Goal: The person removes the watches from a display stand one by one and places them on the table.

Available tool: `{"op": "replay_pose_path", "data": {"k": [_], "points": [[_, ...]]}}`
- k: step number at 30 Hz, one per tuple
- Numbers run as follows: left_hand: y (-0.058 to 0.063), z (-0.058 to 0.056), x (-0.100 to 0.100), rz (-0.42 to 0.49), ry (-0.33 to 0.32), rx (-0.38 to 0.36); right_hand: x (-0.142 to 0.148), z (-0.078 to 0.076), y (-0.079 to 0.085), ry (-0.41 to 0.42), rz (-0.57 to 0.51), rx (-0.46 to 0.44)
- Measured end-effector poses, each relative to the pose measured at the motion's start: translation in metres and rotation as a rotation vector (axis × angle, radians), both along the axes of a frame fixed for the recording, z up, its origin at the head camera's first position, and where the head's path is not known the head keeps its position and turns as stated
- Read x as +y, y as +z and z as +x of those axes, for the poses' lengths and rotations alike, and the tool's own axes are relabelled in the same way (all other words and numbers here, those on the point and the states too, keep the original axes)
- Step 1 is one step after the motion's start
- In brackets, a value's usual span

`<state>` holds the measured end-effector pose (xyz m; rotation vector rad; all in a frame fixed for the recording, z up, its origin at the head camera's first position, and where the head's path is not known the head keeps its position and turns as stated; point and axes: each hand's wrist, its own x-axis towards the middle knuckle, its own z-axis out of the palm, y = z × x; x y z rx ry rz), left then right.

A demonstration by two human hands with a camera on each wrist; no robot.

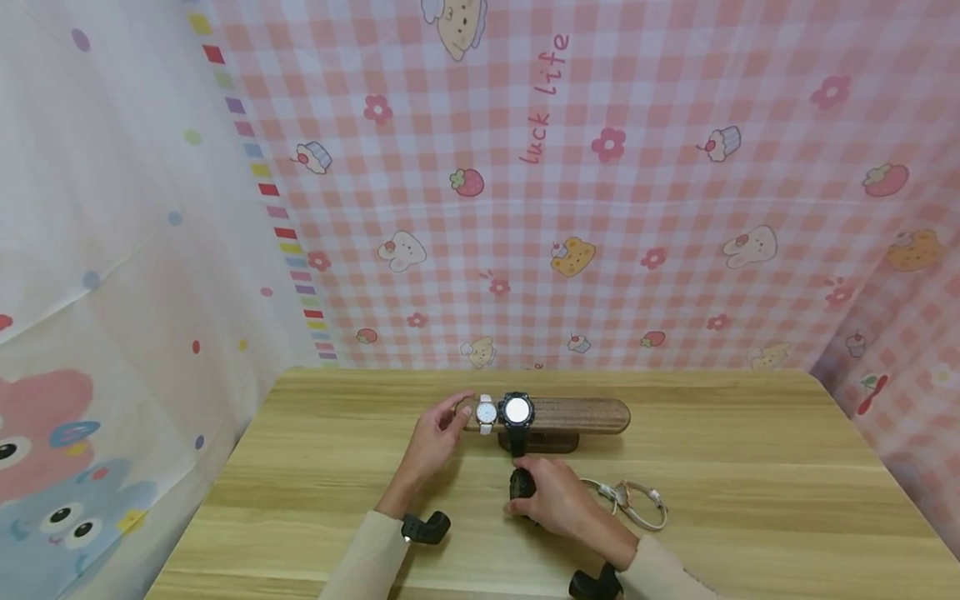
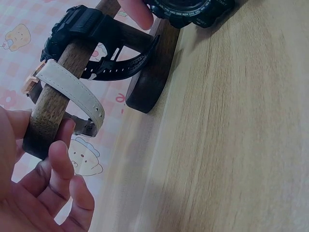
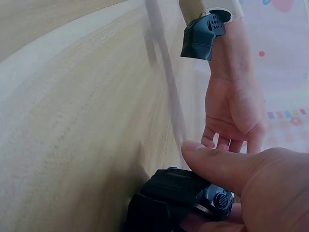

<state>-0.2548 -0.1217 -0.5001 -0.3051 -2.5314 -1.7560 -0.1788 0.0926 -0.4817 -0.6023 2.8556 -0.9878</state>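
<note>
A wooden watch stand [image 1: 581, 415] with a rounded bar on a dark base stands on the table. My left hand [image 1: 433, 435] holds the bar's left end between thumb and fingers. Beside those fingers, a watch with a white strap [image 1: 486, 412] is looped round the bar. Right of it hangs a black watch [image 1: 517, 409], its strap dangling under the bar in the left wrist view. In front of the stand, my right hand [image 1: 561, 498] pinches another chunky black watch [image 3: 166, 195] between thumb and fingers. Its lower part is cut off in the right wrist view.
Light-strapped watches [image 1: 647, 507] lie on the wooden table [image 1: 750, 500] just right of my right hand, partly hidden by it. A pink checked cloth [image 1: 660, 208] hangs behind the table. Black wrist cameras [image 1: 426, 528] sit on both wrists.
</note>
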Motion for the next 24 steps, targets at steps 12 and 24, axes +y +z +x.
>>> {"op": "replay_pose_path", "data": {"k": [12, 24], "points": [[-0.001, 0.0, 0.002, 0.016, 0.014, -0.008, 0.0, -0.003, -0.002, 0.004, -0.027, -0.016], [-0.001, 0.001, 0.001, 0.019, 0.003, -0.004, 0.013, -0.003, 0.013, -0.035, -0.065, -0.053]]}}
